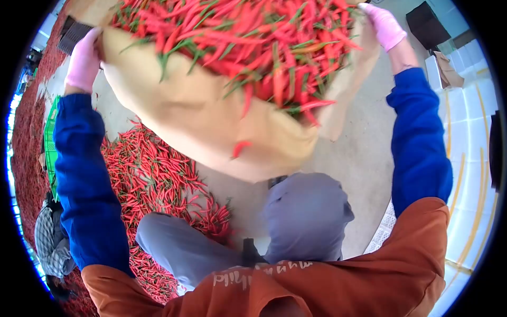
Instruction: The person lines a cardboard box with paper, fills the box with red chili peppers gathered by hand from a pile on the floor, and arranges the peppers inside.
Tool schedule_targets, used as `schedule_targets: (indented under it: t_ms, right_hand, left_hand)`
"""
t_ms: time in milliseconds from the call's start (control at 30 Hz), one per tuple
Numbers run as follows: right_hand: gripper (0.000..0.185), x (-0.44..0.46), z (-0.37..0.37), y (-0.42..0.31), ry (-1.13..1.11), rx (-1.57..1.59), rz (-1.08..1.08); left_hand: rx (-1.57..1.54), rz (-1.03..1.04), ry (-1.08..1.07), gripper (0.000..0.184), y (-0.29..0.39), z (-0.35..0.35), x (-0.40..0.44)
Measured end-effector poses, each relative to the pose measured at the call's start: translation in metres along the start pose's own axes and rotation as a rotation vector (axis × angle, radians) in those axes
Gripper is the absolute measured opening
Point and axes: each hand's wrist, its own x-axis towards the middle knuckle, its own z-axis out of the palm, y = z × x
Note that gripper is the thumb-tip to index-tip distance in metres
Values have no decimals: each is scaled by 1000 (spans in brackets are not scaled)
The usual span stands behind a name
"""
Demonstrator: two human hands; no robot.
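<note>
Red chilies (248, 37) with green stems are heaped in a paper-lined container (174, 100), held up in front of me and blurred by motion. Its tan paper hangs down toward my knees. My left hand (84, 61), in a pink glove, is closed at the container's left edge. On the opposite side, my right hand (386, 27), also pink-gloved, is closed at the upper right edge; its fingertips are partly hidden. One loose chili (241, 148) shows against the front of the paper. Below lies a pile of chilies (153, 169) on the floor, beside my bent leg.
A green crate (50, 145) stands at the left, near another person (53, 240) in a checked garment. More chilies (26, 132) cover the far left floor. White wrapped stacks with yellow tape (470, 142) line the right, and a dark box (426, 26) sits at the upper right.
</note>
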Motion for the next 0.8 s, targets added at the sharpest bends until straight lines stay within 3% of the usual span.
schedule_targets:
  t_ms: [33,100,167,200,267,300,333,367,433,500,533,600,700,767,800]
  right_hand:
    - [22,-26,4,-33,3,137,72]
    - [27,69,-84,-16,-158,14,40]
    - [30,73,-117,-31,-188,-17,92]
    - [32,85,-142,-30,-167,-41,115]
    - [28,76,-159,-29,-144,28,77]
    - [28,70,-171,-32,-146,48,108]
    - [28,75,-190,-30,-163,66,143]
    - [28,72,-203,-27,-116,31,142]
    - [32,90,-249,-6,-143,89,210]
    - [31,98,-286,20,-13,18,208]
    - [31,97,-295,37,28,25,167]
    - [32,86,-311,70,66,31,114]
    - [34,107,-358,133,179,62,226]
    - [33,92,-360,167,217,120,241]
    - [36,80,-369,185,235,97,288]
  left_hand:
    - [-52,24,-5,26,18,18,3]
    - [-228,82,-66,22,50,54,8]
    - [-531,-164,-15,23,63,82,35]
    - [-251,-31,-103,23,59,92,54]
    - [-186,14,-129,17,87,141,61]
    - [-406,-63,-61,12,116,179,58]
    - [-125,38,-72,17,112,193,69]
    - [-453,-115,14,19,127,225,63]
    - [-362,-145,-61,19,126,256,63]
    - [-278,-230,-83,18,100,290,79]
    - [-334,-247,-195,27,75,305,94]
    - [-413,-356,-182,24,97,324,79]
    - [-432,-268,-292,23,72,367,106]
    - [-468,-363,-336,22,66,401,111]
    - [-186,-95,-395,22,50,412,112]
